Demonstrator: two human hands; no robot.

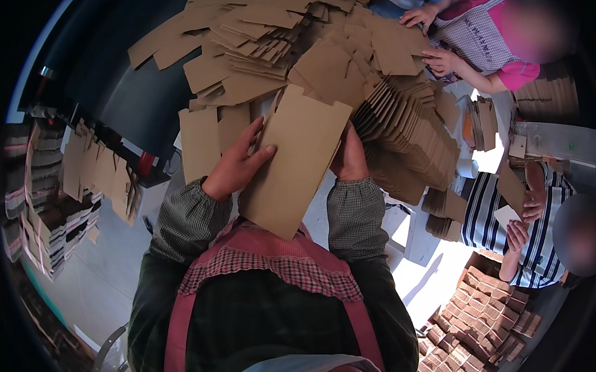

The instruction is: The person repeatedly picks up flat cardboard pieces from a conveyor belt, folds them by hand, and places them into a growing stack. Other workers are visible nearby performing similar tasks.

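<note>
In front of my chest I hold a flat brown cardboard piece (294,166), long and tilted, with notched tabs at its far end. My left hand (240,163) grips its left edge, thumb lying on the top face and fingers passing behind. On the opposite edge my right hand (351,156) is closed, its fingertips hidden behind the board. Whether one sheet or a few are held I cannot tell. Just beyond lies a heap of similar loose cardboard pieces (251,53). Right of my right hand a row of cardboard pieces (407,126) leans closely packed.
At the upper right, a person in pink (480,35) touches the heap. Lower down, a person in a striped top (519,224) holds a card. Bundled stacks (56,214) stand at left; brown bundles (476,317) cover the floor at lower right. A dark machine surface (110,81) lies far left.
</note>
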